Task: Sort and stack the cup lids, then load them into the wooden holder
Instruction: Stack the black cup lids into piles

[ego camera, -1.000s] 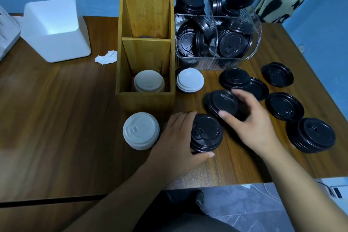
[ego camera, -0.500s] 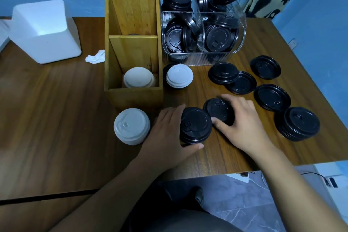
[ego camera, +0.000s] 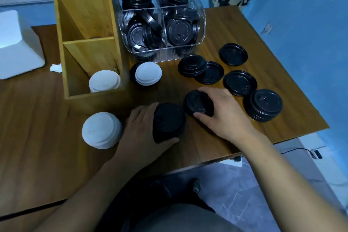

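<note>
Lids here are round plastic, black or white, with raised rims. The holder [ego camera: 90,43] is a tall wooden box with slanted dividers; a white stack [ego camera: 104,81] sits in its nearest compartment. A second white stack [ego camera: 101,130] stands on the worktop [ego camera: 37,118] just in front of the holder, and a third white stack [ego camera: 148,73] rests on a black lid [ego camera: 132,73] just right of it. Further right of the holder lie loose black lids [ego camera: 240,83], two of them overlapping, and farthest right a thick black stack [ego camera: 264,104]. A clear bin [ego camera: 165,53] right of the holder's far end is crammed with tilted black lids.

The left hand [ego camera: 143,130] grips a held black stack [ego camera: 168,122] off the holder's near right corner, fingers curved round its left side, thumb under the near edge. The right hand [ego camera: 224,113] grasps another black pile [ego camera: 197,102] just right of that, fingers over the far rim, thumb at the near rim.
</note>
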`<state>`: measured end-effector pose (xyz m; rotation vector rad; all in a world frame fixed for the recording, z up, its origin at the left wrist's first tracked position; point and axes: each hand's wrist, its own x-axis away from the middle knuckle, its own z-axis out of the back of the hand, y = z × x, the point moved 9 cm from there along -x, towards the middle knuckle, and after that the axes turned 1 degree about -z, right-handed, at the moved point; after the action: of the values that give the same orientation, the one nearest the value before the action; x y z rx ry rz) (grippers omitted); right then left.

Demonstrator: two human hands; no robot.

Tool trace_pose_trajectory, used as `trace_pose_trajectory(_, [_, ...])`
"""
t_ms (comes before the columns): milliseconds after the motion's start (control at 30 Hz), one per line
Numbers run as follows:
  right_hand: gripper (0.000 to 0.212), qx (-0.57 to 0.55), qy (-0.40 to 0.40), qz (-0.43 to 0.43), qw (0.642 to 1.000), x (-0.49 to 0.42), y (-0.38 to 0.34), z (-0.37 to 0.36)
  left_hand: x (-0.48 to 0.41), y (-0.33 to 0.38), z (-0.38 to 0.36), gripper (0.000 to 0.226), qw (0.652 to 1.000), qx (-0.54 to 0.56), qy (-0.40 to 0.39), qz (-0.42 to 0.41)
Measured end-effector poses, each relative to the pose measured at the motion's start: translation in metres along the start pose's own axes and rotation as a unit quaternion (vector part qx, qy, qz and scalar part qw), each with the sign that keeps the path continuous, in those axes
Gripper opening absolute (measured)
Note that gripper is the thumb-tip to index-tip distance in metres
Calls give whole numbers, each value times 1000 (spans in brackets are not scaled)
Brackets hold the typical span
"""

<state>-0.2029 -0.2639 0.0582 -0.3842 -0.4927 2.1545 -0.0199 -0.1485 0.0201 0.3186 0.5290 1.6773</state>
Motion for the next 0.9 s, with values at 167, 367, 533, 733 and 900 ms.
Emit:
trace_pose_trajectory(167, [71, -13, 21, -13, 1000, 15, 15, 44, -14, 32, -14, 103, 1000, -10, 7, -16])
trace_pose_trajectory(367, [68, -17, 11, -9, 1000, 40, 56, 101, -35, 80, -41, 101, 1000, 6, -13, -27])
trace_pose_trajectory(533, [64, -6, 7, -48, 999, 53, 117, 122, -46, 103, -56, 101, 999, -9, -19, -34])
trace_pose_trajectory(733, [66, -20, -44, -45, 998, 50, 133, 104, -50, 105, -55, 102, 999, -19, -16, -27])
trace_pose_trajectory(900, [67, -33, -33, -54, 997, 49, 129, 92, -49, 107, -53, 102, 999, -17, -16, -30])
